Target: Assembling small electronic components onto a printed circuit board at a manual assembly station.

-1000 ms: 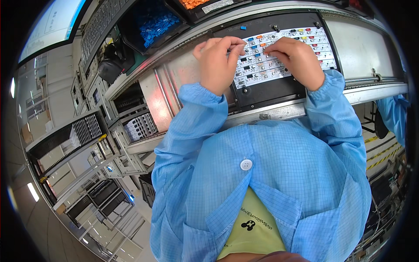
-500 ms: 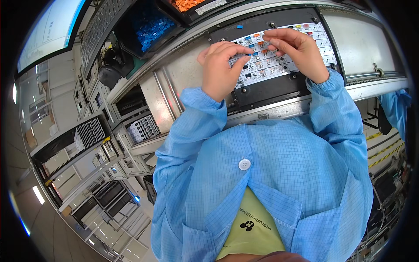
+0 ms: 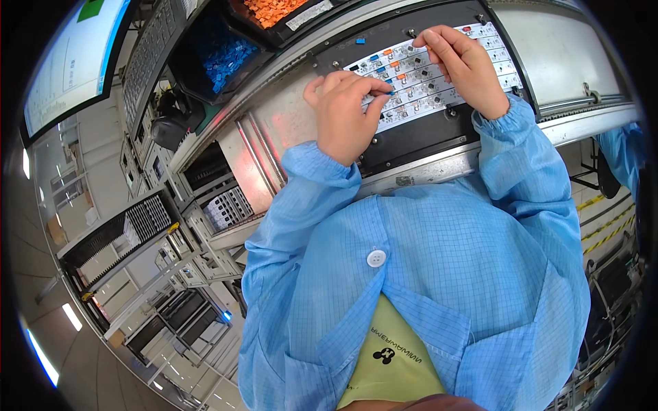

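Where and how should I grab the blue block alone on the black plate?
Probably by opposite sides, coming from straight above: the block is tiny and sits on the flat plate, apart from the white boards, so its sides look free.

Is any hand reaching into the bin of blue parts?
No, the left hand and the right hand are both at the white boards, away from the bin.

Lit monitor beside a keyboard
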Demonstrator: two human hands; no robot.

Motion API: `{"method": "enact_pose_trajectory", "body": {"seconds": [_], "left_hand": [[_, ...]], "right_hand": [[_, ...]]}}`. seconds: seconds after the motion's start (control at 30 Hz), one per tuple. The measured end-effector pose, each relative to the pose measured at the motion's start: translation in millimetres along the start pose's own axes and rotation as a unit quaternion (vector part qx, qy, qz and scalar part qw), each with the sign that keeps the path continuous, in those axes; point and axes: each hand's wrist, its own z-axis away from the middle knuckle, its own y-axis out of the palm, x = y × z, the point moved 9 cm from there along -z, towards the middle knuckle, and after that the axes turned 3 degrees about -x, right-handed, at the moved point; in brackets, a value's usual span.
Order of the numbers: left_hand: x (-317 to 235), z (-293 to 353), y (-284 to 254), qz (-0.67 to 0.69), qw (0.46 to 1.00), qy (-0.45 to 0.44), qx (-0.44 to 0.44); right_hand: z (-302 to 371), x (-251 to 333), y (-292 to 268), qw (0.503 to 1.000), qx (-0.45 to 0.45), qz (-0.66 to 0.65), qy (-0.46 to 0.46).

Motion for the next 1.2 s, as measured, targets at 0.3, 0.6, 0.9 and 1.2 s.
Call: {"method": "enact_pose_trajectory", "body": {"seconds": [0.3,0.6,0.9,1.2], "left_hand": [[-13,-4,2,-0.034,0.999,0.032,-0.023],[-19,-5,8,-0.046,0.998,0.041,-0.033],[-35,4,10,-0.105,0.984,0.131,-0.052],[9,-57,-2,-0.092,0.984,0.114,-0.102]], "right_hand": [[4,12,3,0.998,-0.005,0.053,-0.019],[5,17,4,0.994,0.005,0.084,-0.067],[6,18,5,0.994,0.015,0.066,-0.084],[9,28,3,0.996,-0.010,0.064,-0.064]]}}
